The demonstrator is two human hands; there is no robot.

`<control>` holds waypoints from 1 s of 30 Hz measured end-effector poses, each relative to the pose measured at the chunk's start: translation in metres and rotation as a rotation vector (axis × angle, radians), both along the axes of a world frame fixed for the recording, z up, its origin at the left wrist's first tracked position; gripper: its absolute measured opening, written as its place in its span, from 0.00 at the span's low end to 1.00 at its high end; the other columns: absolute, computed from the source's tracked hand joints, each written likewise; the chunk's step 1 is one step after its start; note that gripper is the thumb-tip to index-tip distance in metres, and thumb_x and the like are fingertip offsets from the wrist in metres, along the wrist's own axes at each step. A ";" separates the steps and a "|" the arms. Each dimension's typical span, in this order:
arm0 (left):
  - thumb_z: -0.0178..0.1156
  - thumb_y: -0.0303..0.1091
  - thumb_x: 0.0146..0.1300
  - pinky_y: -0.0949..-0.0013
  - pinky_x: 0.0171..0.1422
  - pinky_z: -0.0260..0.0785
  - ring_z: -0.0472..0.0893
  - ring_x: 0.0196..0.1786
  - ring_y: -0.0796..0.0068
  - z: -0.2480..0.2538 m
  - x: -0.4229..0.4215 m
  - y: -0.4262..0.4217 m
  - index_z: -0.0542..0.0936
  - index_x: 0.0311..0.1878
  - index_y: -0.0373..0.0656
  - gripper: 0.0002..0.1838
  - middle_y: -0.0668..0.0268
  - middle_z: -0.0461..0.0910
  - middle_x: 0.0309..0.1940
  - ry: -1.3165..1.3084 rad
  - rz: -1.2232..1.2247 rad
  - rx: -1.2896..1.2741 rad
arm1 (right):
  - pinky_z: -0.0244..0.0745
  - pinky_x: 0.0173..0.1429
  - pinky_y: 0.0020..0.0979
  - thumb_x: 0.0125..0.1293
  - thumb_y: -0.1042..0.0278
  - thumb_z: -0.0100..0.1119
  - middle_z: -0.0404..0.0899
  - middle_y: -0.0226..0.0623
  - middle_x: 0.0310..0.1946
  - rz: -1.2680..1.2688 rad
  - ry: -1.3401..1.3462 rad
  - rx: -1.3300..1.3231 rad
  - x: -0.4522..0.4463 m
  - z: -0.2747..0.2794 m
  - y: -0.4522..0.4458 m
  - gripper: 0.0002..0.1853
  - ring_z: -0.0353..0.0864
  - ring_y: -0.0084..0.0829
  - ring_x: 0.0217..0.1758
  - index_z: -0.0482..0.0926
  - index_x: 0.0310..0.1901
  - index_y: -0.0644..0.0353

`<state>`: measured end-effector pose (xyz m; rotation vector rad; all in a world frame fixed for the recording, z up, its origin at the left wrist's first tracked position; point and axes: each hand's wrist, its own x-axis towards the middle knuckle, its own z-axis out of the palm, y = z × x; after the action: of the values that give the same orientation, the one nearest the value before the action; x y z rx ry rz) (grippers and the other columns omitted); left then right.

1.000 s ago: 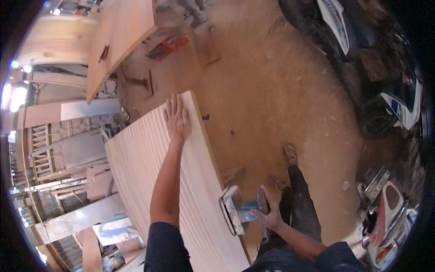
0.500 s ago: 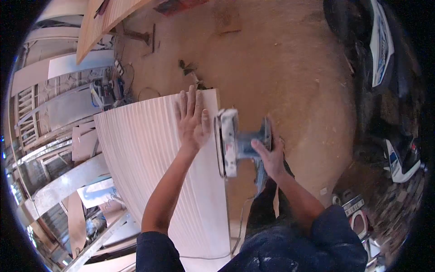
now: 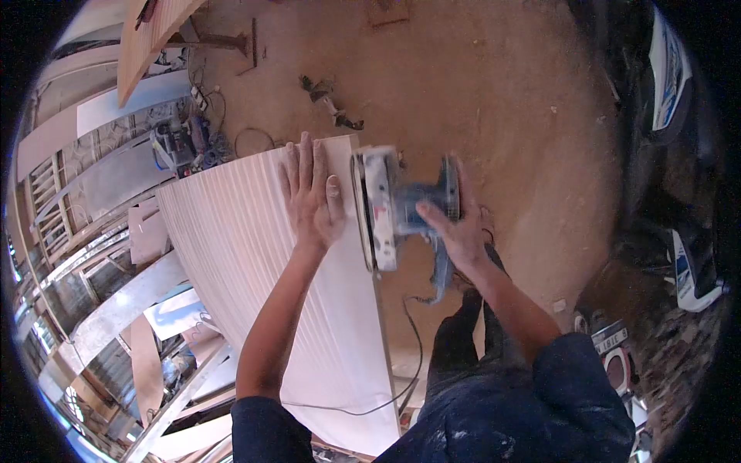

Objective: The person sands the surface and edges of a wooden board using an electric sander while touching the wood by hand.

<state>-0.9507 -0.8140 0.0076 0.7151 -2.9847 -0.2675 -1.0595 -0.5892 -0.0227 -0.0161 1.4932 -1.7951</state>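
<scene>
A wide, pale wooden panel [image 3: 231, 231] with fluted grooves stretches out in front of me, its right edge plain and smooth. My left hand [image 3: 312, 193] lies flat on the panel near its far right corner, fingers spread. In my right hand [image 3: 461, 231] is a blue electric sander [image 3: 421, 208], gripped by its body. The sander is turned on its side, its flat pad facing the panel's right edge. Pad and edge appear to touch. A grey power cord [image 3: 417, 332] hangs from the sander and crosses the near part of the panel.
Dusty brown floor [image 3: 494, 100] lies beyond and right of the panel. Another wooden board [image 3: 154, 38] stands at the far left. A power tool [image 3: 176, 147] and stacked boards [image 3: 116, 309] are on the left. Parked motorbikes [image 3: 670, 77] line the right side.
The sander and my right hand have moved away from me along the panel's right edge. My left hand stays flat on the panel. The view has shifted slightly.
</scene>
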 end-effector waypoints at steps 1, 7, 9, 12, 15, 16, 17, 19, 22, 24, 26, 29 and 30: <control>0.33 0.48 0.79 0.45 0.85 0.34 0.47 0.84 0.47 0.000 0.000 0.000 0.61 0.79 0.40 0.33 0.56 0.53 0.82 -0.007 -0.006 -0.003 | 0.74 0.65 0.31 0.63 0.60 0.76 0.75 0.44 0.62 -0.006 -0.007 -0.003 0.011 0.004 0.009 0.53 0.78 0.30 0.60 0.50 0.80 0.65; 0.32 0.48 0.80 0.45 0.85 0.34 0.48 0.84 0.45 0.002 -0.002 0.003 0.61 0.78 0.36 0.33 0.52 0.53 0.82 -0.031 -0.027 0.001 | 0.67 0.74 0.40 0.61 0.63 0.77 0.70 0.48 0.68 0.045 -0.145 -0.024 0.085 -0.001 0.069 0.56 0.71 0.37 0.71 0.44 0.81 0.63; 0.32 0.47 0.79 0.44 0.85 0.33 0.48 0.83 0.43 0.000 -0.003 0.002 0.60 0.78 0.34 0.33 0.50 0.53 0.81 -0.017 -0.030 0.002 | 0.66 0.74 0.39 0.60 0.61 0.78 0.69 0.48 0.69 0.124 -0.009 -0.005 0.083 0.008 0.074 0.57 0.70 0.36 0.72 0.46 0.81 0.63; 0.32 0.47 0.79 0.43 0.85 0.33 0.48 0.83 0.42 0.000 -0.003 0.008 0.59 0.78 0.32 0.34 0.47 0.53 0.81 -0.016 -0.034 0.004 | 0.66 0.75 0.38 0.58 0.60 0.80 0.68 0.48 0.70 0.106 -0.111 -0.033 0.077 0.004 0.071 0.58 0.70 0.35 0.72 0.47 0.80 0.64; 0.33 0.46 0.79 0.42 0.84 0.32 0.48 0.83 0.42 -0.002 -0.003 0.007 0.59 0.79 0.32 0.34 0.46 0.53 0.81 -0.037 -0.042 0.003 | 0.72 0.68 0.34 0.63 0.63 0.76 0.68 0.49 0.68 0.129 -0.044 -0.070 0.042 -0.003 0.045 0.58 0.75 0.34 0.66 0.40 0.81 0.63; 0.33 0.46 0.79 0.42 0.84 0.32 0.48 0.83 0.42 -0.003 -0.003 0.006 0.59 0.79 0.32 0.34 0.46 0.53 0.81 -0.037 -0.045 0.002 | 0.72 0.68 0.34 0.63 0.63 0.76 0.68 0.49 0.68 0.127 -0.043 -0.071 0.025 0.000 0.035 0.58 0.75 0.34 0.66 0.40 0.81 0.63; 0.33 0.46 0.79 0.42 0.84 0.31 0.47 0.83 0.42 -0.004 -0.003 0.005 0.58 0.79 0.33 0.34 0.45 0.52 0.81 -0.025 -0.061 -0.008 | 0.73 0.67 0.34 0.63 0.62 0.76 0.69 0.48 0.66 0.131 -0.057 -0.036 0.005 0.008 0.023 0.57 0.76 0.34 0.64 0.41 0.81 0.62; 0.33 0.46 0.79 0.42 0.84 0.31 0.47 0.84 0.42 -0.005 -0.002 0.005 0.58 0.79 0.33 0.34 0.45 0.52 0.81 -0.016 -0.076 -0.017 | 0.74 0.67 0.34 0.63 0.62 0.76 0.71 0.48 0.65 0.137 -0.074 -0.002 -0.018 0.001 -0.001 0.57 0.77 0.33 0.63 0.41 0.81 0.62; 0.32 0.47 0.79 0.42 0.85 0.30 0.45 0.84 0.42 -0.004 -0.002 0.006 0.57 0.79 0.33 0.34 0.46 0.51 0.81 -0.036 -0.062 0.009 | 0.78 0.61 0.33 0.62 0.61 0.77 0.75 0.45 0.60 0.003 0.107 -0.075 -0.052 -0.016 -0.034 0.57 0.80 0.30 0.57 0.43 0.81 0.60; 0.32 0.47 0.79 0.42 0.85 0.30 0.46 0.84 0.42 -0.003 -0.003 0.007 0.57 0.79 0.33 0.34 0.46 0.51 0.81 -0.035 -0.062 0.019 | 0.80 0.58 0.31 0.62 0.61 0.77 0.76 0.45 0.58 0.154 -0.016 0.020 -0.077 -0.007 -0.041 0.57 0.80 0.29 0.56 0.44 0.82 0.58; 0.32 0.46 0.79 0.42 0.85 0.30 0.46 0.84 0.42 -0.003 -0.004 0.008 0.58 0.79 0.33 0.34 0.45 0.51 0.81 -0.033 -0.063 0.029 | 0.82 0.54 0.30 0.61 0.61 0.78 0.78 0.45 0.57 0.175 0.004 0.017 -0.081 -0.009 -0.042 0.57 0.81 0.28 0.55 0.44 0.82 0.57; 0.32 0.47 0.79 0.42 0.85 0.30 0.46 0.84 0.41 -0.002 -0.004 0.007 0.58 0.79 0.32 0.34 0.45 0.51 0.81 -0.040 -0.074 0.014 | 0.81 0.56 0.31 0.60 0.61 0.79 0.77 0.46 0.59 0.160 0.088 0.017 -0.061 -0.016 -0.026 0.58 0.80 0.30 0.58 0.44 0.81 0.58; 0.32 0.47 0.79 0.43 0.85 0.30 0.46 0.84 0.41 -0.002 -0.003 0.007 0.58 0.79 0.32 0.34 0.44 0.51 0.81 -0.042 -0.075 0.011 | 0.80 0.58 0.31 0.59 0.61 0.79 0.76 0.47 0.61 0.167 0.100 0.032 -0.048 -0.018 -0.016 0.58 0.79 0.30 0.60 0.44 0.81 0.58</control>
<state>-0.9537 -0.8066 0.0056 0.6185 -3.0570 -0.2770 -1.1071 -0.6049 -0.0410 -0.2114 1.5425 -1.6570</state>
